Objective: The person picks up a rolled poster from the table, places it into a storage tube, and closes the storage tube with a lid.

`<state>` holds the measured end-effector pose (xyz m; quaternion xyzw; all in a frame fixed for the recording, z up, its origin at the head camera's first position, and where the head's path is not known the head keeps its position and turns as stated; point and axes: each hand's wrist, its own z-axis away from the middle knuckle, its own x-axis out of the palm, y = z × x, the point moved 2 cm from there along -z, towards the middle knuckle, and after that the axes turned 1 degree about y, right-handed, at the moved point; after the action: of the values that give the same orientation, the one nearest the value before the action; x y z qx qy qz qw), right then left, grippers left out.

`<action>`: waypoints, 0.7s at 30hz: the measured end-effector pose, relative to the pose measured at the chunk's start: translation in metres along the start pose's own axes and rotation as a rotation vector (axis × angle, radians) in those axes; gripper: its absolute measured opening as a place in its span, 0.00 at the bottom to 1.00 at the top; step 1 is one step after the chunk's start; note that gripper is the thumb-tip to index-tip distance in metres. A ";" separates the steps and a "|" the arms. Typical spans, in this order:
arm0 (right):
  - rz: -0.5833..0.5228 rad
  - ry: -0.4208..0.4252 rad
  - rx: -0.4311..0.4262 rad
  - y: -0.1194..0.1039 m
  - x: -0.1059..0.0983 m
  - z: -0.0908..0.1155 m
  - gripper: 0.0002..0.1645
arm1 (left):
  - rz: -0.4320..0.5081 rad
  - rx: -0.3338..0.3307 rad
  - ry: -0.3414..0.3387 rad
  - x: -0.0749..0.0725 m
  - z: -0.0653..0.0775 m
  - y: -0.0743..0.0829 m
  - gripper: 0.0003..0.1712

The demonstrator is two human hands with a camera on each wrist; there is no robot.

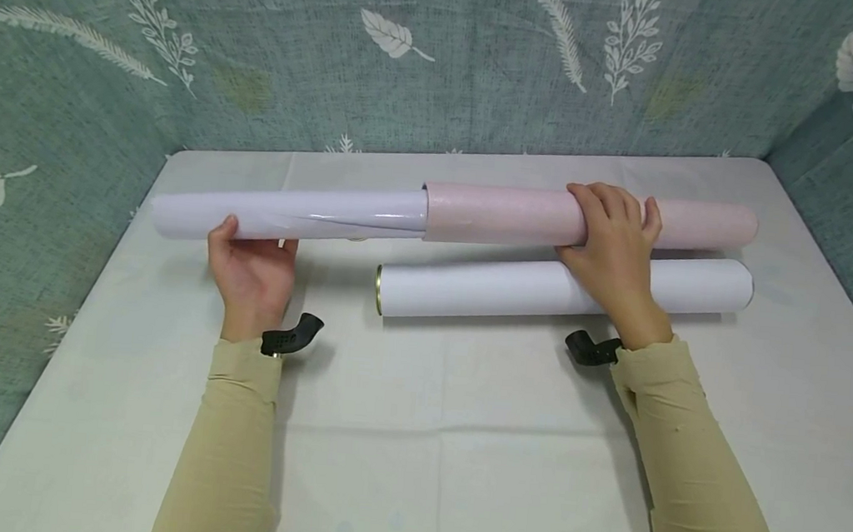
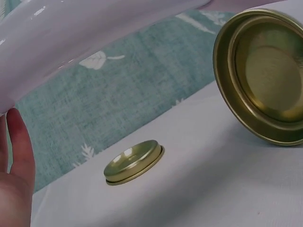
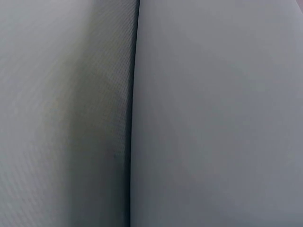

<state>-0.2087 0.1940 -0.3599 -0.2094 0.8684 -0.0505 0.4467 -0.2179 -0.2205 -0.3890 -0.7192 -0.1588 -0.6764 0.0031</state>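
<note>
A rolled glossy white sheet (image 1: pixel 325 212) runs into the left end of a pink tube (image 1: pixel 501 216), with much of its length outside. My left hand (image 1: pixel 253 277) holds the roll near its outer end, thumb on the near side and the other fingers partly hidden beneath. Around the middle of the pink tube, my right hand (image 1: pixel 616 252) grips from above. A white tube (image 1: pixel 470 289) lies just in front, under my right wrist. Its gold metal end (image 2: pixel 272 73) faces left. The right wrist view has only the white tube's side (image 3: pixel 218 118) and tablecloth, no fingers.
A loose gold lid (image 2: pixel 134 163) lies on the table behind the roll, mostly hidden from the head view. White cloth (image 1: pixel 411 465) covers the table. Green leaf-patterned fabric (image 1: pixel 442 67) stands along the back and both sides.
</note>
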 end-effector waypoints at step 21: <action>0.000 -0.018 -0.002 -0.001 -0.001 0.000 0.39 | 0.014 -0.051 0.029 0.022 0.002 0.006 0.30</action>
<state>-0.2079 0.1933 -0.3586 -0.2104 0.8642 -0.0479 0.4545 -0.2139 -0.2213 -0.3668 -0.7102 -0.1363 -0.6906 -0.0082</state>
